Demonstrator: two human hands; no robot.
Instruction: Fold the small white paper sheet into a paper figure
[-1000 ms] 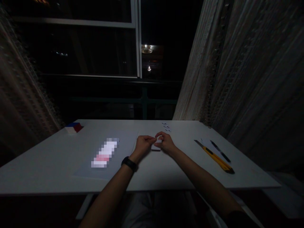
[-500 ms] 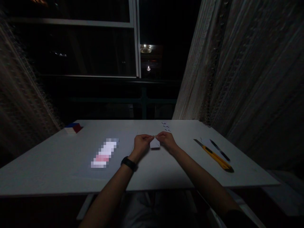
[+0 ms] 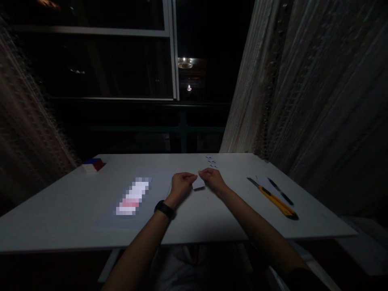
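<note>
My left hand [image 3: 180, 184] and my right hand [image 3: 213, 179] meet over the middle of a white table [image 3: 212, 218] in dim light. Between them they pinch a small pale piece of paper [image 3: 198, 184], left fingers on its left edge, right fingers on its upper right corner. The paper sits just above the table top. A dark watch [image 3: 164, 209] is on my left wrist.
A large sheet [image 3: 157, 190] with a blurred patch lies left of my hands. A yellow utility knife [image 3: 274, 200] and a black pen [image 3: 280, 192] lie at the right. Small paper bits [image 3: 212, 161] sit behind my hands. A red-blue block [image 3: 93, 164] rests far left. Curtains hang both sides.
Both hands have stayed close together on the paper. The piece has turned slightly between my fingers and now shows more of its flat face.
</note>
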